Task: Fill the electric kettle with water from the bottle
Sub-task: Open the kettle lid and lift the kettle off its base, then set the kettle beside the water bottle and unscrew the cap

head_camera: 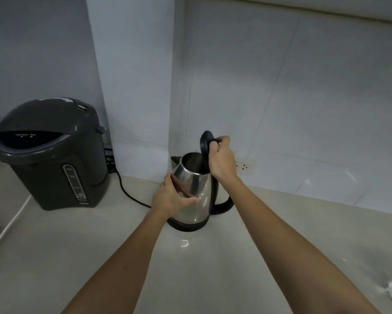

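Electric kettle (196,189) standing on the tabletop (213,264) at mid-frame, close to the wall corner, mouth open and interior dark; left hand (171,197) pressed around the steel flank, steadying it; right hand (221,162) pinching the black lid (205,142) by its knob, lid tipped up on edge just above the rim, whether hinged or free impossible to tell. Grey water dispenser (51,152) at left of frame, well apart, black cord (131,196) trailing toward the kettle. Opening step in hand, by the look of it; no bottle clearly in view, only a blurred pale shape at lower right; next move probably calls for parking the lid, fetching and uncapping the bottle, then pouring squarely into the mouth.
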